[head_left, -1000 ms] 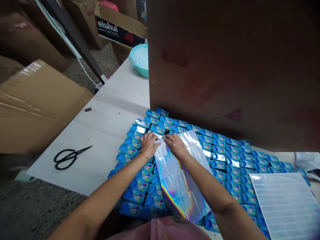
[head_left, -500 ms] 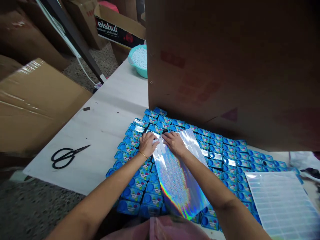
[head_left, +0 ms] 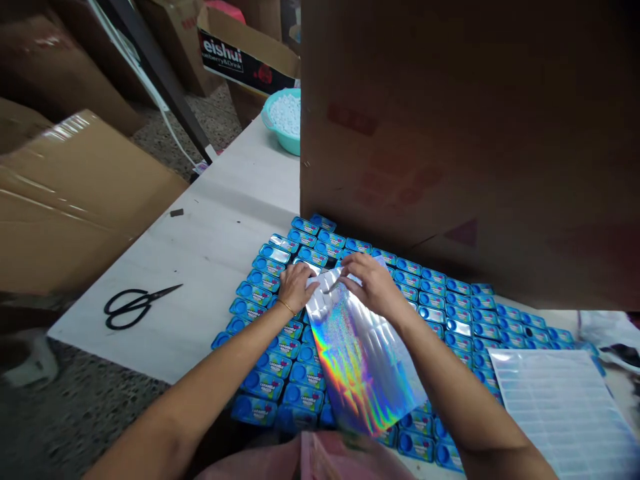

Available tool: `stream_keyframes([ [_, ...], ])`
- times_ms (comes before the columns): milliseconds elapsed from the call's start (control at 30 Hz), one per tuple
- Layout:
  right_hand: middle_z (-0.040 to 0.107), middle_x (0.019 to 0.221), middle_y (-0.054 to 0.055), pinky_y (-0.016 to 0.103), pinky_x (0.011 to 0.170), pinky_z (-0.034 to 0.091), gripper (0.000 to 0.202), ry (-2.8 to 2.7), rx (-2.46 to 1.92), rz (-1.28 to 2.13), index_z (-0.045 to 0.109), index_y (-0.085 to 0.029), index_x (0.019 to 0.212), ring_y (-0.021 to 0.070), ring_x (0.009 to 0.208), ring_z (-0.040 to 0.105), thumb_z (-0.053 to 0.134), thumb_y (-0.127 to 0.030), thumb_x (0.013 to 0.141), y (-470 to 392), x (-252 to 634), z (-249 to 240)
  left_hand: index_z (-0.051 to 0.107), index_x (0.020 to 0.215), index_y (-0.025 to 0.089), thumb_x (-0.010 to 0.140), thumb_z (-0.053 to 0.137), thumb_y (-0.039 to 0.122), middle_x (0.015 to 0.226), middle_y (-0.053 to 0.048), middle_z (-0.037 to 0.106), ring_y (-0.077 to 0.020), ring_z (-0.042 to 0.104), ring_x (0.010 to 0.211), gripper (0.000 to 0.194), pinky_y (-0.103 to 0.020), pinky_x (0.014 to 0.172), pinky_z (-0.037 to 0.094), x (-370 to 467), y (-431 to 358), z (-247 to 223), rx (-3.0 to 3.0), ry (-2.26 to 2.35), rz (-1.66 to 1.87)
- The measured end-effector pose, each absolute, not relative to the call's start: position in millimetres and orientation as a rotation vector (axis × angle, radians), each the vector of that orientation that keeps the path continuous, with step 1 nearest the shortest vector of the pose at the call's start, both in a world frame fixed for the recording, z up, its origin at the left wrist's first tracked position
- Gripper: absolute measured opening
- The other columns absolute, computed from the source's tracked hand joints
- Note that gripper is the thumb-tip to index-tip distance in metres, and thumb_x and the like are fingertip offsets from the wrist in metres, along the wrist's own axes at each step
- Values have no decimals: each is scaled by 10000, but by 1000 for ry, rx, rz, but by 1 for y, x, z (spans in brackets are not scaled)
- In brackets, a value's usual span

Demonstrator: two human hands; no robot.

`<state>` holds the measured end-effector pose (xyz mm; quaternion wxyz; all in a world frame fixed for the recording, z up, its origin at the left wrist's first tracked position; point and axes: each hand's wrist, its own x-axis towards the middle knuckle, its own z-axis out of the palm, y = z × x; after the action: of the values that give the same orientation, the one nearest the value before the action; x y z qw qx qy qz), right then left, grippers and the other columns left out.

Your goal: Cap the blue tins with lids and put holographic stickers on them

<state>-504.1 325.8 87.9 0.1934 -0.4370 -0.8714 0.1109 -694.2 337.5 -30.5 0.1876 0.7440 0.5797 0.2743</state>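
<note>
A shiny holographic sticker sheet (head_left: 360, 360) lies across rows of small blue tins (head_left: 267, 383) with printed lids. My left hand (head_left: 296, 288) is closed at the sheet's upper left corner, thumb on the corner, fingers curled over a tin beside it. My right hand (head_left: 370, 283) is raised slightly over the sheet's top edge. Between its thumb and fingers is a small narrow sticker (head_left: 332, 287), lifted at one end; whether its other end still touches the sheet I cannot tell.
A large cardboard box (head_left: 400, 133) stands behind the tins. Black scissors (head_left: 143, 305) lie on the white table (head_left: 215, 267) at left. A turquoise basin (head_left: 287, 140) of white pieces stands at the back. A second label sheet (head_left: 560, 400) covers tins at right.
My right hand has risen and moved right from the sheet, pinching the narrow sticker. My left hand stays at the corner. The sheet's rainbow glare has shifted.
</note>
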Motion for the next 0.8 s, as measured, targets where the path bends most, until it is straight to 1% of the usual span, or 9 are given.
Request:
stream_keyframes([
  [67, 574, 927, 54, 276, 777, 379, 123, -2440, -1253, 392, 582, -177, 851, 158, 881, 516, 481, -243, 829, 333, -505, 106, 620, 924, 233, 766, 535, 353, 992, -46, 578, -226, 483, 980, 216, -386, 858, 349, -698, 339, -20, 1987, 1560, 914],
  [167, 573, 843, 34, 240, 699, 380, 95, -2502, -1316, 504, 598, -169, 791, 135, 782, 529, 505, -193, 789, 350, -515, 106, 613, 1012, 232, 804, 480, 348, 1053, -42, 574, -191, 492, 1021, 273, -337, 892, 365, -705, 340, 5, 1890, 1369, 1072],
  [300, 582, 846, 32, 223, 672, 367, 109, -2587, -1294, 609, 629, -167, 812, 125, 756, 527, 547, -166, 740, 367, -538, 89, 625, 1031, 221, 689, 622, 360, 942, -34, 627, -197, 553, 912, 369, -329, 833, 413, -714, 341, 27, 1889, 1240, 985],
  [400, 595, 899, 35, 235, 684, 379, 221, -2425, -1309, 697, 625, -186, 958, 118, 730, 527, 555, -219, 752, 371, -550, 74, 653, 984, 197, 676, 625, 335, 781, -19, 644, -174, 584, 755, 338, -312, 736, 448, -721, 346, 24, 1621, 1290, 1005],
  [500, 605, 928, 33, 254, 674, 411, 375, -2025, -1390, 879, 560, -194, 1108, 119, 709, 537, 537, -358, 771, 369, -564, 49, 652, 975, 158, 628, 664, 339, 755, -26, 650, -154, 588, 696, 392, -285, 675, 458, -729, 355, 15, 1116, 1286, 1151],
  [567, 619, 842, 21, 256, 649, 427, 386, -1850, -1377, 1084, 595, -177, 1035, 128, 698, 546, 556, -422, 739, 366, -576, 27, 657, 934, 140, 568, 708, 334, 768, -40, 656, -139, 582, 670, 418, -260, 628, 450, -735, 362, 11, 838, 1261, 1223],
  [633, 608, 709, 7, 245, 599, 429, 322, -1696, -1361, 1253, 631, -157, 857, 125, 639, 536, 565, -439, 717, 365, -590, 8, 666, 857, 131, 519, 737, 328, 750, -43, 653, -114, 561, 618, 398, -229, 561, 422, -740, 369, 10, 693, 1268, 1267],
  [700, 580, 623, -1, 229, 536, 410, 295, -1507, -1377, 1322, 607, -150, 725, 110, 557, 500, 556, -441, 713, 368, -601, -4, 665, 777, 126, 496, 748, 330, 698, -34, 638, -88, 528, 561, 357, -208, 507, 386, -744, 379, 9, 645, 1281, 1299],
  [800, 562, 588, -8, 210, 485, 375, 274, -1363, -1372, 1358, 579, -153, 674, 90, 491, 456, 561, -427, 692, 385, -609, -7, 655, 733, 124, 500, 740, 344, 632, -20, 615, -79, 502, 527, 331, -202, 494, 376, -750, 398, 3, 668, 1314, 1337],
])
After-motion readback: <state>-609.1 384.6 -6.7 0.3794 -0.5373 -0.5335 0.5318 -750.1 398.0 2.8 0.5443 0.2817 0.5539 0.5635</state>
